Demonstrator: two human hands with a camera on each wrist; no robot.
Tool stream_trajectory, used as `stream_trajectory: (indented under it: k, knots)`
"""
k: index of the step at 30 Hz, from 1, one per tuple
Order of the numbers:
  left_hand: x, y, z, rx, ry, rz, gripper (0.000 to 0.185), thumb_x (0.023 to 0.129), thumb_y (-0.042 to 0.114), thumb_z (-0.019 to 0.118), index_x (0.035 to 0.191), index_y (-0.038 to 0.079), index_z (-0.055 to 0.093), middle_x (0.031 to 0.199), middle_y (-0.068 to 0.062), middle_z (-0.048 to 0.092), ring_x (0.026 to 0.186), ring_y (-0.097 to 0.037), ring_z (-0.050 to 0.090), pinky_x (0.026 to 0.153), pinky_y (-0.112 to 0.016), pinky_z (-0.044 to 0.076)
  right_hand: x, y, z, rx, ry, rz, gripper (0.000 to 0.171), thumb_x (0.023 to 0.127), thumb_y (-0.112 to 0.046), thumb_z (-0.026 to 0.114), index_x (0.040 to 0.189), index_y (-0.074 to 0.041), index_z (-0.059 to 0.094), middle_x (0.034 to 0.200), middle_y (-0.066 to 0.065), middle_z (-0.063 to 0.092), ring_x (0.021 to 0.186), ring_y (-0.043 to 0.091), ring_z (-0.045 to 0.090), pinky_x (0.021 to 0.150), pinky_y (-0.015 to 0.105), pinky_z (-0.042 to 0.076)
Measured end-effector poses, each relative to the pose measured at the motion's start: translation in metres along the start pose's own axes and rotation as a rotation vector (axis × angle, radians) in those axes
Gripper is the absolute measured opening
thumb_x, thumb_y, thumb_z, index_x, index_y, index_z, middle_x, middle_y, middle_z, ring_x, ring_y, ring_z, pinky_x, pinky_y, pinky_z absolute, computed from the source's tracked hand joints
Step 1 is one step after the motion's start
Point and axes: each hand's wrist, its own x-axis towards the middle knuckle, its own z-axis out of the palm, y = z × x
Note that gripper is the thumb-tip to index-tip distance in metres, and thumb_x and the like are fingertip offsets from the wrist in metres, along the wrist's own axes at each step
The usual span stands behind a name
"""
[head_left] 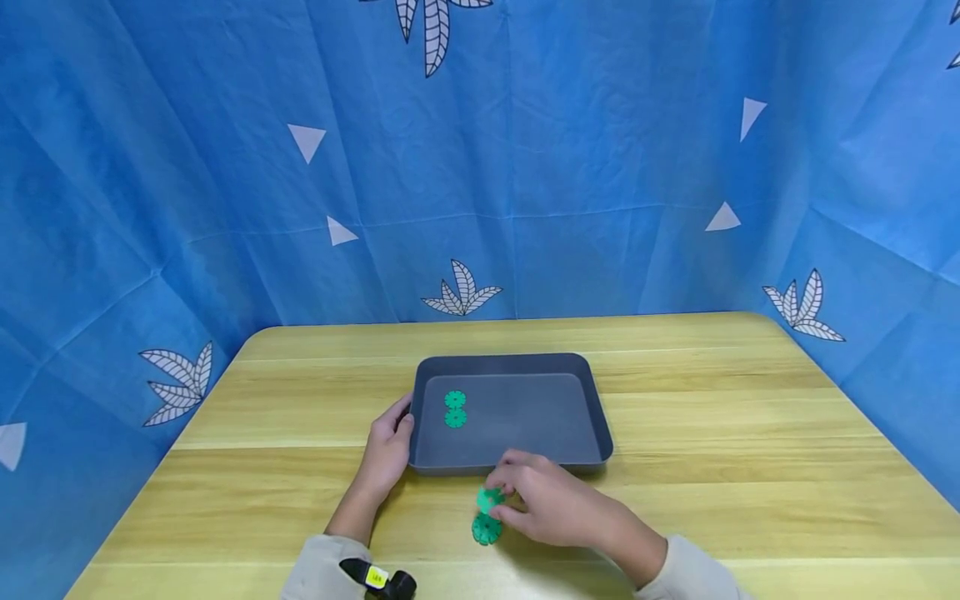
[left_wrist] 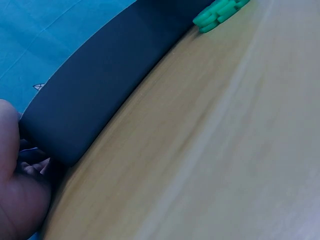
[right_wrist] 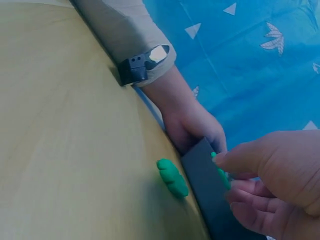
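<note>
A green notched plastic disc [head_left: 490, 500] is pinched between the thumb and fingers of my right hand [head_left: 551, 500], just above the tabletop. More green discs [head_left: 487, 529] lie stacked on the table below it; in the left wrist view the green stack [left_wrist: 220, 15] appears at the top. My left hand [head_left: 386, 450] grips the left side of a dark grey tray [head_left: 510, 364], with its thumb by the rim. Two other green discs [head_left: 455, 417] lie flat in the tray's left part, one behind the other. From the right wrist, the pinched disc [right_wrist: 222, 176] shows edge-on beside the tray wall.
The wood-grain table [head_left: 697, 400] extends on both sides of the tray. A blue curtain [head_left: 555, 167] with leaf and triangle prints hangs behind and at the sides. A black device [head_left: 382, 579] is strapped on the left sleeve.
</note>
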Motion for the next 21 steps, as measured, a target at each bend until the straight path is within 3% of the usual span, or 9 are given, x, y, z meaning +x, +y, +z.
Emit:
stream_trajectory:
  k: [7, 21]
  knots:
    - [0.000, 0.000, 0.000, 0.000, -0.008, 0.002, 0.042, 0.099, 0.014, 0.033, 0.139, 0.003, 0.038, 0.142, -0.013, 0.041, 0.134, -0.025, 0.033, 0.111, -0.042, 0.029, 0.000, 0.000, 0.006, -0.011, -0.042, -0.019, 0.005, 0.087, -0.021, 0.063, 0.090, -0.018, 0.065, 0.087, -0.012, 0.054, 0.075, 0.001, 0.049, 0.066, 0.010, 0.045]
    - [0.000, 0.000, 0.000, -0.004, -0.002, -0.005, 0.041, 0.099, 0.013, 0.034, 0.139, 0.004, 0.039, 0.141, -0.013, 0.042, 0.134, -0.025, 0.035, 0.110, -0.042, 0.031, 0.001, -0.002, 0.014, -0.048, -0.109, -0.005, 0.006, 0.087, -0.023, 0.063, 0.090, -0.019, 0.065, 0.087, -0.013, 0.051, 0.076, -0.003, 0.047, 0.068, 0.009, 0.044]
